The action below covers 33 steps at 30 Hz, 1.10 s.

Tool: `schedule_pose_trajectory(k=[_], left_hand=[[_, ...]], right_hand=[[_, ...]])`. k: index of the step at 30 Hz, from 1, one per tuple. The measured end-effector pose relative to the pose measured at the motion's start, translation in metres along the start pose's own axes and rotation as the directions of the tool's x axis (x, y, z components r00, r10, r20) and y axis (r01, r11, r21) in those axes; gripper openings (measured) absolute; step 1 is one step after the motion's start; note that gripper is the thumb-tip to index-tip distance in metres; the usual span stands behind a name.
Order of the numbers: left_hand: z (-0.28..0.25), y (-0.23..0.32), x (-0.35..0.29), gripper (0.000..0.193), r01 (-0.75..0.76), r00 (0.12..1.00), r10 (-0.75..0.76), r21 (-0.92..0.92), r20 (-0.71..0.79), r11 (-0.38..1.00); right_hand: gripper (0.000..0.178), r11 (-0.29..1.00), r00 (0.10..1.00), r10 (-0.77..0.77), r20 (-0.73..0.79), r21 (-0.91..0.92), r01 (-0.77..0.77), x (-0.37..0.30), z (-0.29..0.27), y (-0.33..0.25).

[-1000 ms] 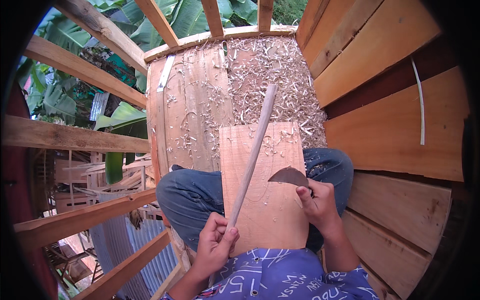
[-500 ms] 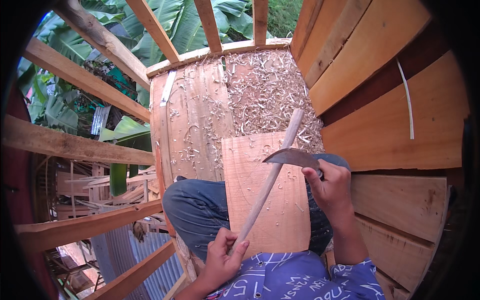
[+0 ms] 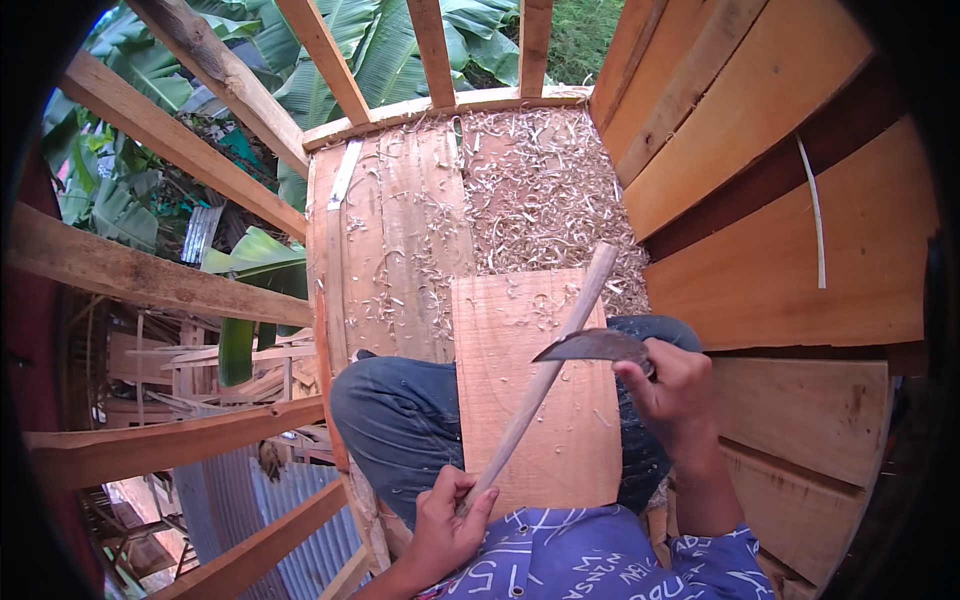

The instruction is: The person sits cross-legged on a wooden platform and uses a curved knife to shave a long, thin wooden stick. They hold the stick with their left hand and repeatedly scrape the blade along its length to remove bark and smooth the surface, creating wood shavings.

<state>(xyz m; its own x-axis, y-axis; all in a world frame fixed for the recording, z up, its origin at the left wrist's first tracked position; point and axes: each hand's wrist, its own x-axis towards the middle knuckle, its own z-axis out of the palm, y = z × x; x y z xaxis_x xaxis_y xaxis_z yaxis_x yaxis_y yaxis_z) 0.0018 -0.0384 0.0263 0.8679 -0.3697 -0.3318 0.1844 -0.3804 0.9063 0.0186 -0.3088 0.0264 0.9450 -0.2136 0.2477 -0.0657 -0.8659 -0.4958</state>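
My left hand (image 3: 450,520) is closed round the near end of a slim, pale wooden stick (image 3: 532,402). The stick slants up and to the right above a flat wooden board (image 3: 582,450) that lies across my lap. In my closed right hand (image 3: 678,392) is a curved knife (image 3: 597,346), its dark blade pointing left. The blade crosses over the upper part of the stick; whether its edge touches the wood I cannot tell. The knife's handle is mostly hidden in my fingers. A few small shavings lie on the board.
Curly wood shavings (image 3: 545,185) thickly cover the plank floor (image 3: 400,220) ahead. A plank wall (image 3: 780,250) rises close on my right, with a thin pale strip (image 3: 815,215) against it. Open wooden rails (image 3: 160,270) stand on the left, with banana leaves (image 3: 350,60) beyond.
Both the stick and the knife have come slightly nearer to me, and the blade still lies across the stick. Both hands keep their holds. The whole view has shifted a little.
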Motion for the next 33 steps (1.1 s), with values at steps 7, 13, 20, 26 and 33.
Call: schedule_pose_trajectory(k=[7, 13, 20, 26, 33], left_hand=[[0.002, 0.005, -0.003, 0.016, -0.075, 0.997, 0.075, 0.052, 0.001, 0.996], [0.001, 0.003, -0.006, 0.016, -0.05, 0.997, 0.046, 0.056, 0.069, 0.997], [-0.002, -0.019, -0.006, 0.015, 0.158, 0.986, -0.138, -0.27, 0.092, 0.95], [-0.001, 0.005, 0.011, 0.016, 0.193, 0.978, -0.149, -0.365, 0.147, 0.911], [0.002, 0.005, 0.008, 0.016, 0.186, 0.98, -0.145, -0.361, 0.139, 0.914]], right_hand=[[0.057, 0.997, 0.991, 0.08, -0.11, -0.001, -0.081, 0.023, 0.001, 0.02], [0.06, 0.925, 0.917, 0.337, -0.213, 0.26, -0.279, 0.036, -0.004, 0.03], [0.055, 0.947, 0.97, 0.226, -0.093, 0.254, -0.197, 0.009, 0.0, 0.024], [0.052, 0.991, 0.982, -0.085, 0.169, 0.118, 0.066, -0.014, 0.02, -0.019], [0.059, 0.984, 0.984, -0.172, 0.04, -0.033, 0.173, 0.005, 0.018, -0.002]])
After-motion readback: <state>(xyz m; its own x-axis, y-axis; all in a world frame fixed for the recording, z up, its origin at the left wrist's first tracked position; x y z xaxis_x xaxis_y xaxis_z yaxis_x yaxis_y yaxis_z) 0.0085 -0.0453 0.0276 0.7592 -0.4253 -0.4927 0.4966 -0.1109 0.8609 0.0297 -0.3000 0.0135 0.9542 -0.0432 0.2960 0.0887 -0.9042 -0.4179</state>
